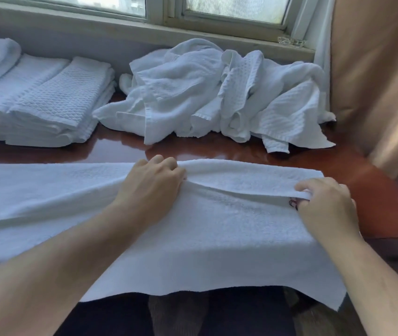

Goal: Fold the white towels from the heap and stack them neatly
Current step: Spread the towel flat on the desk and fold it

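Note:
A large white towel [217, 238] lies spread across the near part of the red-brown table [375, 190], its front edge hanging over the table's edge. Its far strip is folded back toward me. My left hand [152, 185] grips that folded edge near the middle, fingers curled into the cloth. My right hand [326, 202] pinches the same edge near the towel's right end. A heap of crumpled white towels [217, 93] sits at the back under the window. Folded white towels [54, 105] are stacked at the back left.
A window sill [193, 35] runs behind the heap and stack. A tan curtain [382, 69] hangs at the right, close to the heap. Bare glossy table shows between the spread towel and the heap, and at the right end.

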`<state>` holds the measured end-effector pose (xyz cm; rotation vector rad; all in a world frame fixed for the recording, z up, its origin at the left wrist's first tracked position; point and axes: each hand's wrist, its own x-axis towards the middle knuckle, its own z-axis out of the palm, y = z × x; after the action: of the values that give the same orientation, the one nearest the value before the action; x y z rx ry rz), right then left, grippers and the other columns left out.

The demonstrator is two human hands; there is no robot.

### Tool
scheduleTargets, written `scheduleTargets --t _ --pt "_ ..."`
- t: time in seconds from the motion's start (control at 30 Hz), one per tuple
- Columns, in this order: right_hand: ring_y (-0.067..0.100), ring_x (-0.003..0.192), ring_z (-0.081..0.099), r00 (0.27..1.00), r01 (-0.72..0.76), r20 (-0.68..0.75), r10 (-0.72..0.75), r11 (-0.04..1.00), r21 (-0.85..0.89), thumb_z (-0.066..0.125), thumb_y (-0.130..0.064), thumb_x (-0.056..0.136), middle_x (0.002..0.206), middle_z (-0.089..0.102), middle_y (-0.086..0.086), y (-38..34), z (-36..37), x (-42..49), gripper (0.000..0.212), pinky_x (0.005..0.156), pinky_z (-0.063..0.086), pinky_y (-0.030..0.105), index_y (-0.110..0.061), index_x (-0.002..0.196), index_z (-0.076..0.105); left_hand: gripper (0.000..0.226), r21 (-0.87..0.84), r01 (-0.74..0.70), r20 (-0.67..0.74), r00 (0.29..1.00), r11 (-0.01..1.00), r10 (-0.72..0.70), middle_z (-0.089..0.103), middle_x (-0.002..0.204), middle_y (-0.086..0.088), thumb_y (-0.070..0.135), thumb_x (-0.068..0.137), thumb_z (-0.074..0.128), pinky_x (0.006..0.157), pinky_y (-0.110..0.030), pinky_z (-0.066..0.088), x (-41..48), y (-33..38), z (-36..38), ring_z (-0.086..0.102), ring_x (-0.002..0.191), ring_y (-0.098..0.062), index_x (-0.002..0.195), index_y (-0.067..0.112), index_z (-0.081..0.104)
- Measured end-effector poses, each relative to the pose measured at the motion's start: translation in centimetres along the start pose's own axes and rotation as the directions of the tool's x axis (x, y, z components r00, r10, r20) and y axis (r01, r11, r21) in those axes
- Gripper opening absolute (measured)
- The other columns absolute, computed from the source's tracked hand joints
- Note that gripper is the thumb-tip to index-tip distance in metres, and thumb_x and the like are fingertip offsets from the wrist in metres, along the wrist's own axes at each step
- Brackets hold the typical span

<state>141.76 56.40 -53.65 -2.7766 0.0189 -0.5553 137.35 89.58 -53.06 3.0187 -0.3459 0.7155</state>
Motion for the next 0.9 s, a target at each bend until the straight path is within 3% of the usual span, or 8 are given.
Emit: scheduleTargets --t 0.17,0.3,0.47,0.57,0.6,0.77,0.83,0.9 --pt "0.037 0.105 0.052 0.985 -0.11 -0.112 0.131 0.978 0.178 0.047 0.003 0.082 0.114 0.062 0.019 1.4 -0.2 0.8 0.042 0.081 0.038 0.034 -0.017 0.109 0.073 0.005 0.018 -0.04 -0.113 0.993 0.999 0.042 0.061 0.083 -0.003 0.011 0.095 0.058 0.067 -0.045 0.045 -0.2 0.5 -1.0 0.057 0.077 -0.03 0.099 0.013 0.061" --pt "0.036 0.11 0.051 0.949 -0.084 -0.262 0.177 0.94 0.332 0.045 -0.007 0.087 0.109 0.063 0.021 1.7 -0.4 0.7 0.032 0.084 0.035 0.033 -0.013 0.107 0.07 0.009 -0.039 -0.132 -0.233 0.965 0.991 0.119 0.056 0.073 -0.002 0.01 0.09 0.067 0.048 -0.036 0.039 -1.5 1.6 -2.5 0.055 0.061 -0.029 0.098 0.014 0.067" --pt "0.024 0.099 0.062 0.947 -0.089 -0.247 0.206 0.905 0.415 0.05 0.005 0.078 0.109 0.067 0.008 2.1 -1.0 0.7 0.042 0.087 0.047 0.029 -0.022 0.101 0.072 0.011 -0.102 -0.276 -0.05 0.961 0.956 0.272 0.058 0.074 0.004 0.028 0.087 0.072 0.037 -0.035 0.044 -3.1 2.6 -3.0 0.059 0.057 -0.025 0.09 0.019 0.067" --pt "0.0 0.066 0.067 0.953 -0.191 -0.086 0.289 0.799 0.57 0.047 -0.001 0.077 0.073 0.072 -0.011 2.2 -1.4 0.8 0.039 0.058 0.051 0.024 -0.032 0.08 0.07 0.003 -0.167 -0.275 0.006 0.96 0.947 0.28 0.058 0.073 0.007 0.026 0.089 0.07 0.04 -0.031 0.044 -3.3 2.7 -2.8 0.056 0.053 -0.024 0.088 0.024 0.068" --pt "-0.002 0.061 0.066 0.951 -0.216 -0.049 0.306 0.768 0.602 0.047 -0.004 0.076 0.069 0.072 -0.014 2.4 -1.4 0.9 0.036 0.058 0.049 0.024 -0.031 0.078 0.071 0.003 -0.194 -0.267 0.021 0.961 0.944 0.276 0.058 0.075 0.008 0.028 0.091 0.067 0.043 -0.028 0.042 -3.2 2.6 -2.7 0.057 0.055 -0.023 0.09 0.026 0.068" --pt "0.022 0.077 0.07 0.91 -0.265 0.052 0.411 0.482 0.835 0.047 -0.022 0.073 0.078 0.074 0.002 2.9 -2.2 1.5 0.029 0.07 0.056 0.036 -0.021 0.072 0.076 0.042 -0.257 -0.134 0.148 0.973 0.957 0.176 0.048 0.073 0.019 0.064 0.092 0.027 0.05 -0.025 0.032 -1.9 3.0 -3.0 0.047 0.064 -0.006 0.089 0.036 0.059" --pt "0.024 0.087 0.069 0.879 -0.32 0.086 0.469 0.447 0.835 0.056 -0.027 0.078 0.083 0.074 0.0 2.8 -2.4 1.9 0.021 0.078 0.056 0.041 -0.024 0.078 0.076 0.045 -0.309 -0.096 0.141 0.979 0.946 0.145 0.054 0.077 0.015 0.061 0.093 0.023 0.055 -0.028 0.04 -0.7 4.1 -3.0 0.052 0.072 -0.007 0.085 0.032 0.057" --pt "0.023 0.086 0.069 0.848 -0.399 0.154 0.507 0.421 0.814 0.062 -0.015 0.081 0.094 0.072 0.004 3.0 -2.6 2.4 0.018 0.081 0.057 0.041 -0.025 0.092 0.072 0.03 -0.359 -0.094 0.125 0.981 0.928 0.148 0.06 0.091 0.014 0.048 0.098 0.034 0.068 -0.033 0.049 1.1 5.9 -2.8 0.056 0.089 -0.012 0.098 0.034 0.061"
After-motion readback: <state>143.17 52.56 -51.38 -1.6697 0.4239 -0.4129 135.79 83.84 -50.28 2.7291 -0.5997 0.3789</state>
